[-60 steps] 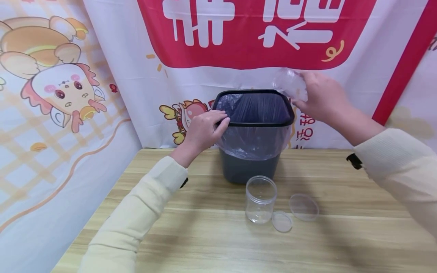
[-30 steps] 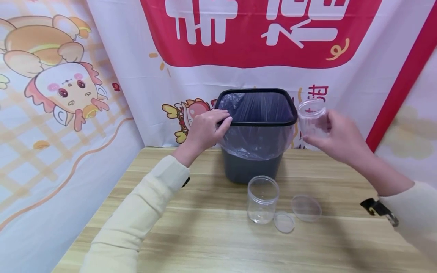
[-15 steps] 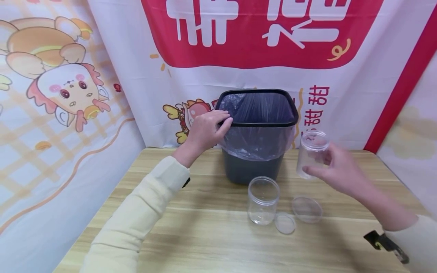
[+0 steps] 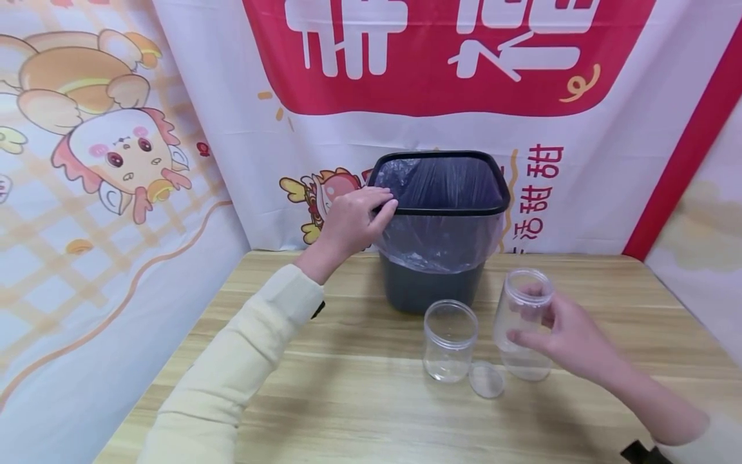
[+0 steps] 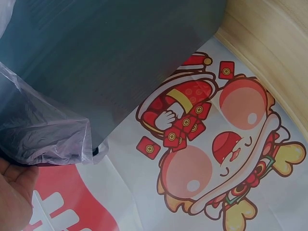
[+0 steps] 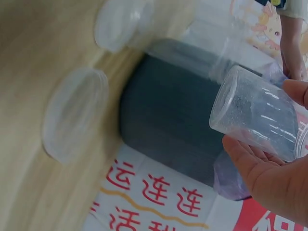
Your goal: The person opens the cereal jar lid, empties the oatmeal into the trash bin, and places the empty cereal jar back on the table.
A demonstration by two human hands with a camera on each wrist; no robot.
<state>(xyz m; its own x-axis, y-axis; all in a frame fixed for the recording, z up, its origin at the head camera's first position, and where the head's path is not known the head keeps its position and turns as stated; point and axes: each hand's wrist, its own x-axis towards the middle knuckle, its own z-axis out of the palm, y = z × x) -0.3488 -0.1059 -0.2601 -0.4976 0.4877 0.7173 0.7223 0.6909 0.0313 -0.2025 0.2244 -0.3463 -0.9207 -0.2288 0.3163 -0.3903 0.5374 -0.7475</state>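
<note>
My left hand (image 4: 353,219) grips the left rim of a dark trash can (image 4: 429,293) fitted with a clear bag (image 4: 435,241). In the left wrist view only part of that hand (image 5: 17,197) shows at the rim. My right hand (image 4: 574,335) holds a clear plastic jar (image 4: 518,316), uncapped and roughly upright, right of the can. Below it a larger round lid (image 4: 527,367) lies on the table, partly seen through the jar. The right wrist view shows a gap between this jar (image 6: 257,113) and the lid (image 6: 77,115).
A second clear jar (image 4: 449,348), wider and uncapped, stands on the wooden table (image 4: 359,412) in front of the can. Beside its base lies a smaller clear lid (image 4: 487,380). Printed cloth (image 4: 324,135) hangs behind the table, with more on the left.
My right hand has brought the jar from a tilt over the can's right rim to upright, then down toward the table above the larger lid. My left hand stays on the rim.
</note>
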